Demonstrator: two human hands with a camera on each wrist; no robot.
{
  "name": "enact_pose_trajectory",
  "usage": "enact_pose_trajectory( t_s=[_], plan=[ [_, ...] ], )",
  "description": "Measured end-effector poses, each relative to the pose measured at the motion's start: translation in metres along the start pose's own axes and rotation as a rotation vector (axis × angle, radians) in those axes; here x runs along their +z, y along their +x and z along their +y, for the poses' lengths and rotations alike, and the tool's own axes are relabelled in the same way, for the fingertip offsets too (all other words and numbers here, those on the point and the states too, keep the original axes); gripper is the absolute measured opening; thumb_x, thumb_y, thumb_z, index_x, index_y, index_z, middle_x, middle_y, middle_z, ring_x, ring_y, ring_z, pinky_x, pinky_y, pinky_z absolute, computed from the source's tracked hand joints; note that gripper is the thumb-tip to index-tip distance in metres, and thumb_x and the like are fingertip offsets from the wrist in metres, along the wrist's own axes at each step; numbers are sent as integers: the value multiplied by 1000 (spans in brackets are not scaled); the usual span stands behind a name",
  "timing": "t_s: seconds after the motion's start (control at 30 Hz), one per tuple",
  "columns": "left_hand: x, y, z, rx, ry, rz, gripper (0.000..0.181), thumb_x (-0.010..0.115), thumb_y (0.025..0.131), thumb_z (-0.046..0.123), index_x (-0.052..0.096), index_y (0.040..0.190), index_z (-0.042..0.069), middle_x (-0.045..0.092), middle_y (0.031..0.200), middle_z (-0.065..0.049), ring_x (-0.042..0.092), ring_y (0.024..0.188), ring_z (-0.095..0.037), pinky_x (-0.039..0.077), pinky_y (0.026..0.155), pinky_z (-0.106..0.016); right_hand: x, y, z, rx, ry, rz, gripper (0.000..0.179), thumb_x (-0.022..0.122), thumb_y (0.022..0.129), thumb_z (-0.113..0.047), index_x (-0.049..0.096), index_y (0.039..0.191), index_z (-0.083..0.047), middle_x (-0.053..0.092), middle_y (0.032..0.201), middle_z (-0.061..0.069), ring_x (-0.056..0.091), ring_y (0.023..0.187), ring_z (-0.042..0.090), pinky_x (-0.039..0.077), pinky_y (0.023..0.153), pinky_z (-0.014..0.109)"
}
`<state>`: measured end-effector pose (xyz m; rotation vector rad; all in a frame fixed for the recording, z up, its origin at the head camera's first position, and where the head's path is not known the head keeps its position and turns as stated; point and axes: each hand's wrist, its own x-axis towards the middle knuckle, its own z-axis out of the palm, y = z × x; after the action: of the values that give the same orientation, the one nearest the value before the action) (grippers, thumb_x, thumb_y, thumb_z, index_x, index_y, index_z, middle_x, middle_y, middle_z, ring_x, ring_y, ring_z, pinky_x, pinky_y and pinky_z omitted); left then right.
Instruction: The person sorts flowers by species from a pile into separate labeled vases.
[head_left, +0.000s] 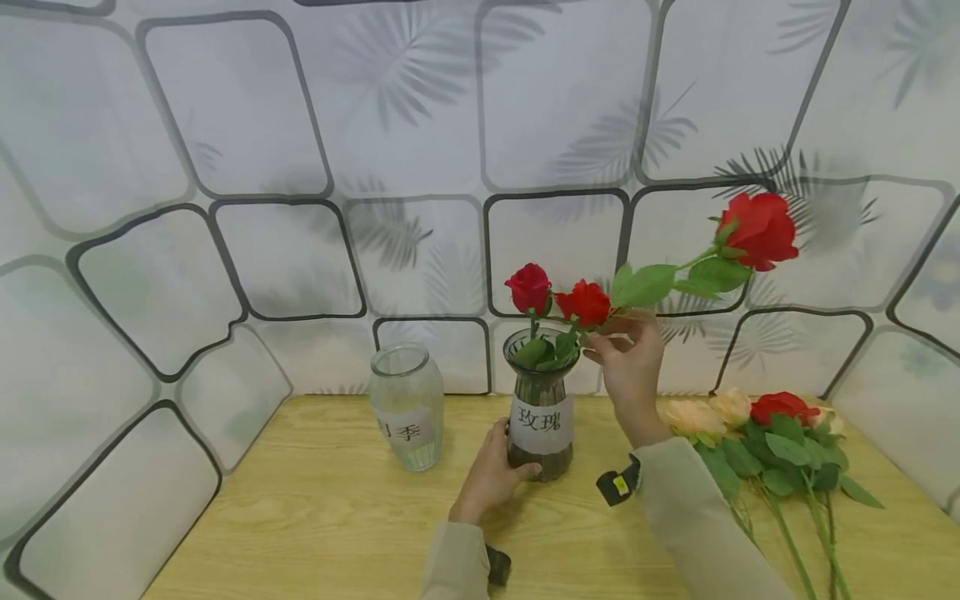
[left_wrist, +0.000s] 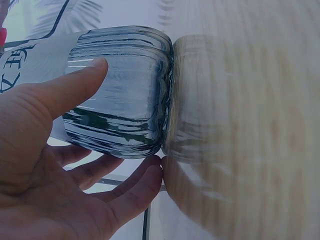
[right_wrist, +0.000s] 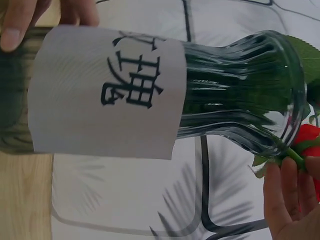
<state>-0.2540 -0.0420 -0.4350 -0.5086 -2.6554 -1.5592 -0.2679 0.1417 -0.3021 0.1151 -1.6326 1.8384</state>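
A dark ribbed glass vase (head_left: 542, 387) with a white paper label stands upright on the table. My left hand (head_left: 491, 475) holds its lower part, the thumb (left_wrist: 82, 85) across the front and the other fingers around the far side. Two red roses, a darker one (head_left: 528, 289) and a brighter one (head_left: 585, 302), show above the vase mouth. My right hand (head_left: 633, 358) pinches a green stem (right_wrist: 295, 157) right at the vase's rim. From that hand a large red rose (head_left: 757, 232) with green leaves leans up to the right.
A clear glass vase (head_left: 397, 383) with a labelled front stands to the left. On the right of the wooden table (head_left: 300, 517) lie several flowers: peach ones (head_left: 693, 417) and a red rose (head_left: 782, 408), stems towards the front. A patterned cloth wall (head_left: 420, 250) rises close behind.
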Motion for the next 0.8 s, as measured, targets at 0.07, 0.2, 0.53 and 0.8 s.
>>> enact_pose_trajectory(
  t_s=[0.07, 0.2, 0.53, 0.8],
  plan=[
    [0, 0, 0, 2, -1, 0, 82, 79, 90, 11, 29, 151, -10, 40, 145, -32, 40, 137, -49, 33, 113, -61, 2, 0, 1, -43, -148, -33, 30, 65, 89, 16, 51, 111, 1, 61, 94, 11, 63, 73, 12, 57, 67, 19],
    [4, 3, -6, 11, 2, 6, 83, 80, 89, 10, 29, 151, -9, 41, 146, -31, 40, 137, -48, 33, 113, -60, 6, 0, 2, -114, -372, -60, 22, 67, 90, 11, 55, 106, 3, 65, 97, 21, 63, 79, 27, 51, 67, 22],
    [2, 2, -1, 20, 11, 9, 83, 80, 89, 10, 29, 150, -12, 41, 144, -33, 41, 136, -49, 33, 113, -60, 9, 0, 3, -199, -561, -223, 25, 63, 87, 11, 60, 111, 3, 68, 95, 24, 64, 81, 37, 52, 73, 48],
    [2, 2, -2, -3, 10, -4, 84, 79, 90, 11, 26, 151, -12, 40, 146, -32, 39, 137, -49, 33, 113, -61, 10, 4, -6, -177, -718, -464, 19, 59, 92, 2, 67, 109, 7, 72, 96, 20, 68, 85, 35, 55, 75, 52]
  ],
)
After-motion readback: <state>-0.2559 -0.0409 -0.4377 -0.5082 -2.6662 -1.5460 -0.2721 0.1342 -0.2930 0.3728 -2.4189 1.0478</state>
